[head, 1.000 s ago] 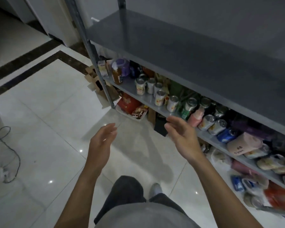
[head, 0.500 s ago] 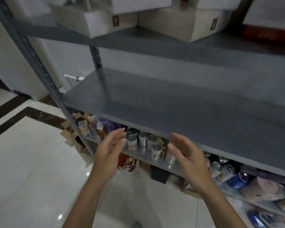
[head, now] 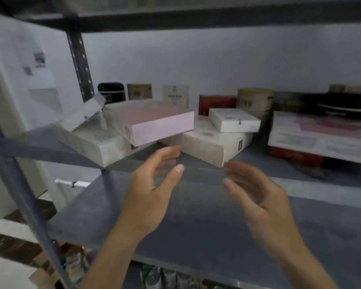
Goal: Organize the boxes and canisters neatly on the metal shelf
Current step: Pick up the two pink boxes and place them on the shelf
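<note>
On the upper metal shelf [head: 50, 147] lies a jumble of boxes. A pink box [head: 154, 119] rests crooked across two flat cream boxes, one at the left [head: 92, 142] and one at the right [head: 213, 147]. A small white box [head: 233, 119] sits on the right cream box. A black canister [head: 112, 91] and a beige canister [head: 254, 101] stand at the back. My left hand [head: 150, 192] and my right hand [head: 256, 197] are raised just below the shelf's front edge, fingers relaxed, palms facing each other, holding nothing.
A large printed box [head: 321, 134] lies on a red box at the right. Small upright boxes [head: 175, 97] line the back wall. The grey middle shelf [head: 196, 222] spreads below my hands. A perforated upright post [head: 80, 59] stands at the left. Cans show on the bottom shelf.
The view has swung up from the floor and lower shelves to the box shelf. Both hands have risen with it toward the pink box and stay apart and empty.
</note>
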A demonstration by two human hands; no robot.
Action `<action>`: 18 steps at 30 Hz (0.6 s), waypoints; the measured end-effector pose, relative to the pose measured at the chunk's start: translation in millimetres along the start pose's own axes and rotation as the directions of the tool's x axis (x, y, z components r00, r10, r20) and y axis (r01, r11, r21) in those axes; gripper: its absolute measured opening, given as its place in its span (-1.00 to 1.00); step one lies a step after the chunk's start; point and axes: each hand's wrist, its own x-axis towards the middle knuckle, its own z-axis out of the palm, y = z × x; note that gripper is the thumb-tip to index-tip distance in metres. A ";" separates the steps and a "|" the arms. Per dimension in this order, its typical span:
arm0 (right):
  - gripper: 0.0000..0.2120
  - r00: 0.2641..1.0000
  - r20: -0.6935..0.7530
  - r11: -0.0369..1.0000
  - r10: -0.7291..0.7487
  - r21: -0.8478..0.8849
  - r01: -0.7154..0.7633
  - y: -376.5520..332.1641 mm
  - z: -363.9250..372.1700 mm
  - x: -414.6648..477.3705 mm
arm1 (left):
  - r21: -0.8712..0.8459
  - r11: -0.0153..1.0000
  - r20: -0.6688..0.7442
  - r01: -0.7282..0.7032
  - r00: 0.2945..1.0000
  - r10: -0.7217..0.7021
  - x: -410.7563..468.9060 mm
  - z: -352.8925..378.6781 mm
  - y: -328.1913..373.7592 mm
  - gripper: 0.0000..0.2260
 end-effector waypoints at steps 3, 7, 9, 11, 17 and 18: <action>-0.61 0.995 0.033 0.995 -0.089 -0.031 0.090 -21.5 -2.0 15.6 | 0.109 0.981 -0.032 -0.163 0.985 0.167 16.5 -4.8 18.8 -0.69; -0.64 0.986 0.076 0.987 -0.151 -0.049 0.155 -39.5 2.0 32.8 | 0.465 0.809 -0.031 -0.361 0.906 0.422 37.0 -21.5 31.3 -0.58; -0.66 0.984 0.084 0.986 -0.156 -0.047 0.160 -44.9 6.3 40.2 | 0.605 0.718 0.004 -0.345 0.903 0.430 50.2 -31.5 30.7 -0.45; -0.65 0.984 0.091 0.986 -0.154 -0.043 0.158 -48.0 11.0 47.6 | 0.732 0.617 0.050 -0.287 0.927 0.372 64.8 -39.9 25.4 -0.30; -0.69 0.981 0.134 0.983 -0.141 -0.101 0.155 -54.3 20.5 65.1 | 0.823 0.509 0.212 -0.252 0.968 0.135 88.0 -57.1 -3.7 -0.25; -0.67 0.982 0.131 0.983 -0.137 -0.107 0.152 -53.8 20.9 67.3 | 0.817 0.514 0.215 -0.261 0.965 0.149 90.6 -57.9 -8.8 -0.32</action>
